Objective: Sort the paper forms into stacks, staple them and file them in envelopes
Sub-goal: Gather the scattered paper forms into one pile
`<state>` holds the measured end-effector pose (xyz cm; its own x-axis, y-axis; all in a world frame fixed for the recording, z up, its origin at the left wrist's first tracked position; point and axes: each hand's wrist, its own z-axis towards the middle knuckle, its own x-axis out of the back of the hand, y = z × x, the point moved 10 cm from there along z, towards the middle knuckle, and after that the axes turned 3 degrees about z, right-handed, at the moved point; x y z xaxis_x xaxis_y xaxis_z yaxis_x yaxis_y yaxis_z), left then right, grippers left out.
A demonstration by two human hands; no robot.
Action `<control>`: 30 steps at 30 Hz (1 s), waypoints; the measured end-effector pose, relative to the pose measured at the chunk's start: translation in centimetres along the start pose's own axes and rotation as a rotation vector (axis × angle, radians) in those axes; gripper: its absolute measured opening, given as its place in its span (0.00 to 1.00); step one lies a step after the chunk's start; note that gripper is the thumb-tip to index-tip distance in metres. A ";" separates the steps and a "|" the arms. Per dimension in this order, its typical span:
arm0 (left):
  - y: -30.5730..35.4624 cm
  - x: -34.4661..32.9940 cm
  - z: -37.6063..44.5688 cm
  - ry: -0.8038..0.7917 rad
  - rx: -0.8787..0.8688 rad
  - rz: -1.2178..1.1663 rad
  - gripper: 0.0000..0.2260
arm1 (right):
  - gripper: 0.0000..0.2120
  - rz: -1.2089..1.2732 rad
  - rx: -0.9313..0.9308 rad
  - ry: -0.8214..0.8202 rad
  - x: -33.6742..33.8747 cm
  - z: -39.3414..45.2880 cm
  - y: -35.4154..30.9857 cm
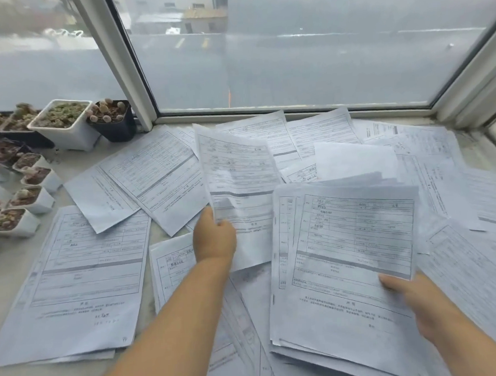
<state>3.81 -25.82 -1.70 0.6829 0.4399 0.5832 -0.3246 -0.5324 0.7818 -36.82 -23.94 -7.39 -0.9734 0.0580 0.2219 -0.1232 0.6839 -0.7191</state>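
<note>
Printed paper forms lie scattered over a pale windowsill. My left hand pinches the lower left edge of a single form, lifted and curling above the pile in the middle. My right hand grips a thick stack of forms by its right edge, thumb on top, raised over the sheets below. A small neat stack of forms rests flat at the left. More loose forms spread toward the window. No stapler or envelope shows.
Several small potted succulents stand in white and black pots along the left edge. A window frame runs along the back and the right corner. Bare sill shows at the far left.
</note>
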 end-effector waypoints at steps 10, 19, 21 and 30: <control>3.4 11.1 -0.5 -0.197 -0.002 -0.681 0.11 | 0.13 -0.222 -0.048 -0.335 -14.8 -3.8 0.1; -4.6 5.1 -7.2 -0.612 0.300 -0.757 0.16 | 0.25 0.169 -0.173 -0.418 -16.0 -5.4 0.1; -8.5 3.7 -7.7 -0.593 0.258 -0.430 0.16 | 0.39 0.265 -0.262 -0.465 -16.2 -5.5 1.2; -10.1 8.7 -4.7 -0.218 -0.267 0.309 0.26 | 0.13 -0.063 -0.119 -0.236 -15.3 -4.1 2.5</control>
<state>9.92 -13.18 -3.53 0.6399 0.1126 0.7601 -0.6724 -0.3969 0.6248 -21.40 -20.20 -9.88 -0.9844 -0.1487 0.0944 -0.1749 0.7623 -0.6231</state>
